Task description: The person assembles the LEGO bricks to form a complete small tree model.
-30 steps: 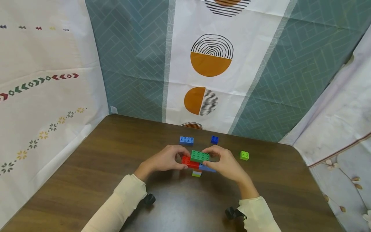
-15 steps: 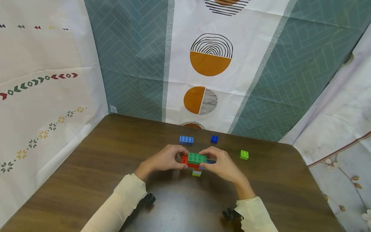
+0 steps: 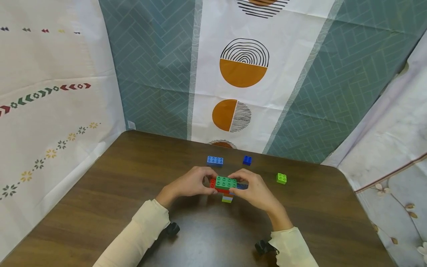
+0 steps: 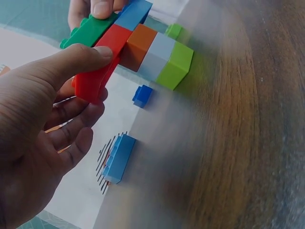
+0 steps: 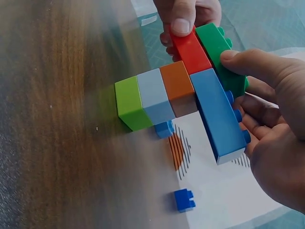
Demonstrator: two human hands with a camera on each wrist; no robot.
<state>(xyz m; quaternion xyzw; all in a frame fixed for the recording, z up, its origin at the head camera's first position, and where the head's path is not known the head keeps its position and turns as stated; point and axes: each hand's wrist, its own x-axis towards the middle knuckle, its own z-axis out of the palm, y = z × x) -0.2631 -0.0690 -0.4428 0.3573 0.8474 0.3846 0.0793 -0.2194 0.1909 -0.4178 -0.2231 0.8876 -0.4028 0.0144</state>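
Upright stack on tabletop (image 3: pixel 100 207): lime block (image 5: pixel 129 105), white block (image 5: pixel 155 98), orange block (image 5: pixel 177 87), bottom to top, order plain in the wrist views, mostly masked from the head. Above: red brick (image 4: pixel 93 83), pinched by left hand (image 3: pixel 196 181); blue brick (image 5: pixel 219 119), its full side in the right wrist view only. Uppermost: green brick (image 3: pixel 226 182), eight studs visible from the head, pinched by right hand (image 3: pixel 256 190).

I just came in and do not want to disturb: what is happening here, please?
A person handles a stack of toy bricks. The left hand pinches the red brick; the right hand holds the green brick on top of it; whether it is fully seated is unclear. A blue brick adjoins the red, both above an orange brick. A loose light-blue brick, dark-blue brick and lime brick lie nearby.
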